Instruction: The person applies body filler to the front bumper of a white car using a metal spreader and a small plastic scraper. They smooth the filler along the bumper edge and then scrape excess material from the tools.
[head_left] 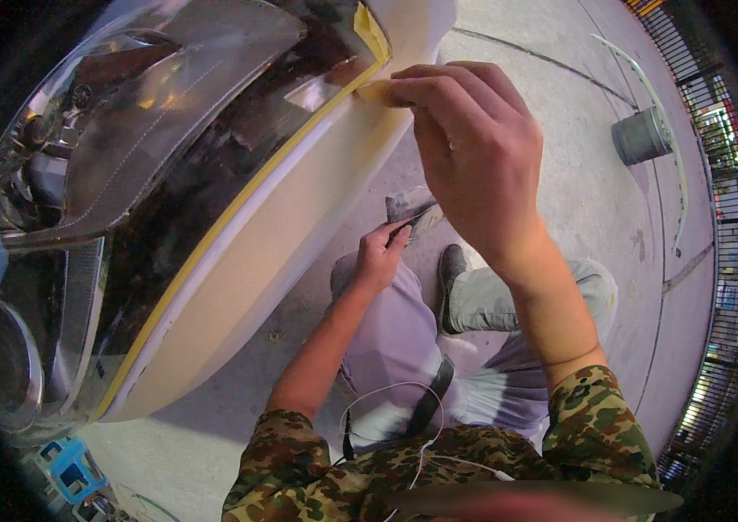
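Note:
My right hand [473, 157] is raised at the edge of a car's front panel, its fingers pinched on a small pale yellow piece [378, 90]. Yellow masking tape [204, 257] runs along the dark glossy bodywork [247, 130], with a long pale masking sheet [247, 270] beside it. Lower down, near my knee, my left hand [378, 261] grips a thin dark object [400, 228], too small to identify, beside a dusty grey shoe [408, 207]. The headlamp [47, 157] fills the upper left.
A grey bucket [639, 137] and a long curved pale strip [682, 196] are on the concrete floor [578, 209] to the right. A barred metal fence [717, 174] borders the far right. A blue plastic item [73, 470] sits at the lower left.

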Demonstrator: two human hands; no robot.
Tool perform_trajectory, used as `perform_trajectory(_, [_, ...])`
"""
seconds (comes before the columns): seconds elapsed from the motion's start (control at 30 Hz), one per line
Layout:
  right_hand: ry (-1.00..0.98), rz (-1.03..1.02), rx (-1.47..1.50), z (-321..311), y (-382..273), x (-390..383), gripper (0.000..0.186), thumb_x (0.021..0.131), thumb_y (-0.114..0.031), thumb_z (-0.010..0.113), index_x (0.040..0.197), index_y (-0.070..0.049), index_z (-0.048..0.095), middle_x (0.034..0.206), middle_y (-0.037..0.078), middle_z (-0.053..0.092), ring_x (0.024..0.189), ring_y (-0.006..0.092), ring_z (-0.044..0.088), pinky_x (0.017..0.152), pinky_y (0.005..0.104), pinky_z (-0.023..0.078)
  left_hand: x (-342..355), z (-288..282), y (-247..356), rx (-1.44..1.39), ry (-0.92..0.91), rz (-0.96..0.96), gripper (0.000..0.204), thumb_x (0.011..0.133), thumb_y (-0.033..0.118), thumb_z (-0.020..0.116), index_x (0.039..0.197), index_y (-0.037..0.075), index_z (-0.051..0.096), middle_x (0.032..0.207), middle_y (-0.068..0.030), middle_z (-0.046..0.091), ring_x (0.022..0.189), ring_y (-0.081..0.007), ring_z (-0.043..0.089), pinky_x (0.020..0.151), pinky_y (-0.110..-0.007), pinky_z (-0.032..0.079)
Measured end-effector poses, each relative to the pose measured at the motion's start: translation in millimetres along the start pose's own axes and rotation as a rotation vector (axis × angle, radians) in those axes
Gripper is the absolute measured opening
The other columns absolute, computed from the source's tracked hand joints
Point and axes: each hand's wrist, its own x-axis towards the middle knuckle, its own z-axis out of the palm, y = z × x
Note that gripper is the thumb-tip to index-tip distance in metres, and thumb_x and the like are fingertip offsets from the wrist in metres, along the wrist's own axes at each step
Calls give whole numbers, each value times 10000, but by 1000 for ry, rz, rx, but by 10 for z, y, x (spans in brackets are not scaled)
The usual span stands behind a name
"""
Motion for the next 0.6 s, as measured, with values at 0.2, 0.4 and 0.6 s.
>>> perform_trajectory(0.2, [-34,-41,121,-40,-154,-11,228,769,63,656,951,-61,715,971,81,722,892,282,671,774,366,552,-30,31,-33,-11,91,146,295,986,191,622,1178,-22,688,1040,-178,739,883,-211,696,826,-321,530])
perform_trajectory(0.4, [-32,-142,314,-85,-436,-124,301,679,24,677,971,-45,700,1004,95,719,883,281,663,776,364,545,55,82,-103,88,6,35,302,983,209,628,1168,-21,694,1036,-183,738,903,-228,703,832,-331,533])
perform_trajectory(0.6, [44,238,301,-119,-61,-295,320,770,151,667,1046,-11,682,1058,139,716,954,269,697,845,351,543,61,47,-12,108,9,-57,307,981,223,633,1157,-19,700,1034,-187,738,923,-243,710,841,-340,535])
